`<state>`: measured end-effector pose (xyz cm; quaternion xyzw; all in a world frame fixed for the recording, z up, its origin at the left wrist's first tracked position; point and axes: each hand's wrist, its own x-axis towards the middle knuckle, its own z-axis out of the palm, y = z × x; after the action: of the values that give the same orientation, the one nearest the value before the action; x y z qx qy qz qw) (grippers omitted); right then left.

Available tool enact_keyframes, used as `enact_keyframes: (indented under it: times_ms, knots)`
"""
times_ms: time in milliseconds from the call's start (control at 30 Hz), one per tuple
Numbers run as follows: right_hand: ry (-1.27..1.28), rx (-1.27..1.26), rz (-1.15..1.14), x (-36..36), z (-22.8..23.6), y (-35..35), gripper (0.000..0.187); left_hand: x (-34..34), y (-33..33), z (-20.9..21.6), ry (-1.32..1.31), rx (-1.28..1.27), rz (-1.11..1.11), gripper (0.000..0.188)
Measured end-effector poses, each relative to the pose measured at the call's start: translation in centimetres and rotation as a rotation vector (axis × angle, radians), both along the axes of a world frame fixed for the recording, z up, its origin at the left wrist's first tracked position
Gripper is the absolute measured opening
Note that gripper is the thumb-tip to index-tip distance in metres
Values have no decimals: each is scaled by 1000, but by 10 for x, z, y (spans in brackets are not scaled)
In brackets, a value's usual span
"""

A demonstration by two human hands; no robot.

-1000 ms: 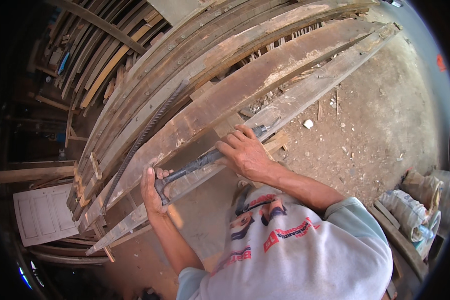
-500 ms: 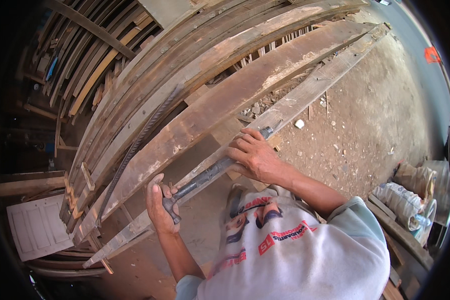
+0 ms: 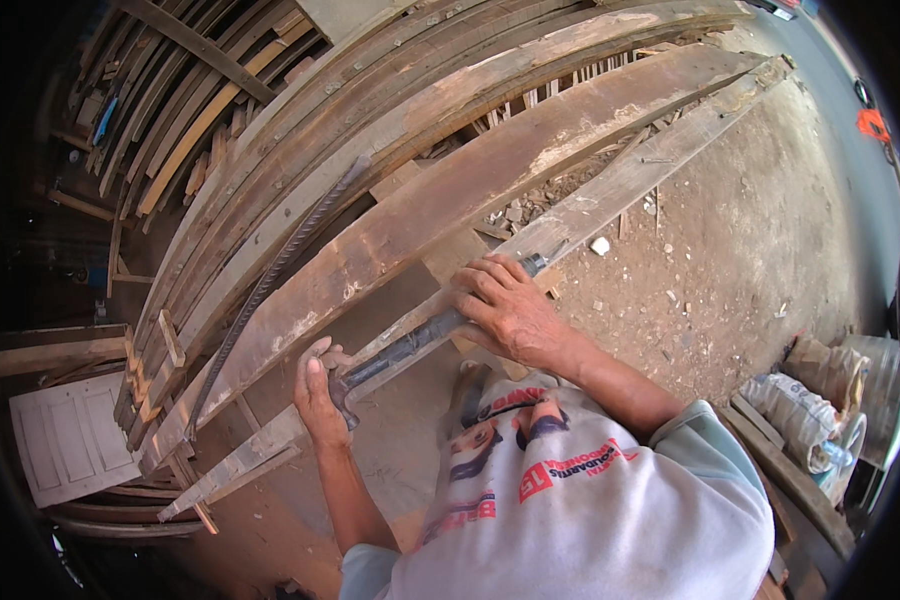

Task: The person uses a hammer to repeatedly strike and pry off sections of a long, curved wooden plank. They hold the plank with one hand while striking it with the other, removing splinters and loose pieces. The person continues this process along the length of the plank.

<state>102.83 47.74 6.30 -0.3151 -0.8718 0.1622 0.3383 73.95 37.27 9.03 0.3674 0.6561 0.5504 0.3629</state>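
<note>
A hammer (image 3: 410,344) with a dark handle lies slantwise above a narrow, weathered plank (image 3: 610,200). Around the grip, near its butt end, the fingers of my right hand (image 3: 515,312) are closed. At the other end, my left hand (image 3: 320,392) has its fingers curled about the hammer's metal head, part of which shows beside the palm. Nails (image 3: 657,160) stick out of the plank's upper face farther along. Just beyond it runs a wider brown board (image 3: 410,225), roughly parallel.
Several long boards (image 3: 370,150) lie stacked beyond, with a ribbed steel bar (image 3: 270,285) across them. A white panelled door (image 3: 75,440) is at the left. Stuffed sacks (image 3: 795,410) stand at the right, near dirt ground (image 3: 750,230) scattered with rubble.
The view has shifted slightly. The left hand has turned a little against the hammer head, covering more of it; the right hand keeps its grip on the handle.
</note>
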Motion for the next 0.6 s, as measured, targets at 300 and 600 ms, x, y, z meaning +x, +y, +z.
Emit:
enact_keyframes:
  times_ms: [300,600]
  knots:
    - [-10,-12,16,29,-2,2,49,76,-11,96,139,128,-97,43]
    - [-36,63,-26,45,3,8,56,108,4,144,160,212,-215,44]
